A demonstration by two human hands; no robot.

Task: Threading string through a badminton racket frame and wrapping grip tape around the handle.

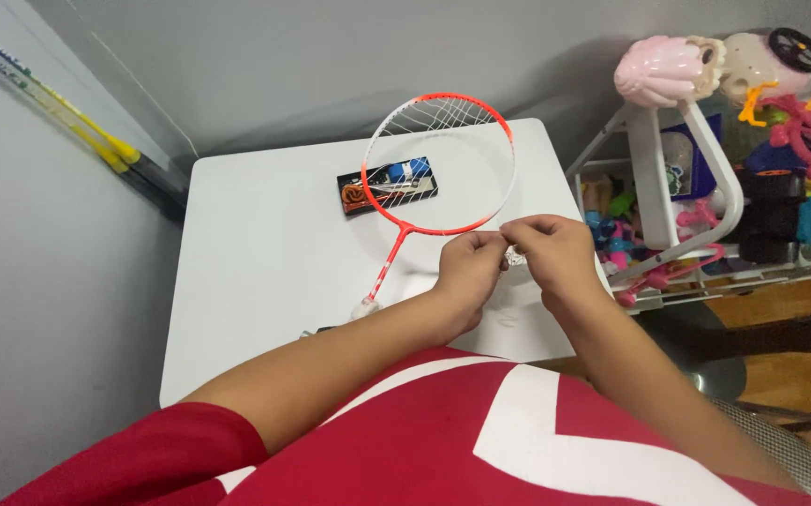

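Both hands pinch string at racket rim.
Left hand (469, 267) and right hand (555, 253), grips closed on white string (514, 255), just beside the racket (440, 164) on the worktop (256, 244).

bare white table (265, 253) left of the racket (438, 164); toy rack (696, 178) crowds the right edge

Racket (439, 164) on table (256, 244) w/ box (388, 185) beneath; shelf (696, 178) right.

Red short-sleeved shirt (424, 440), broad white marking across the chest (angular stripes), bare forearms, no jewellery visible
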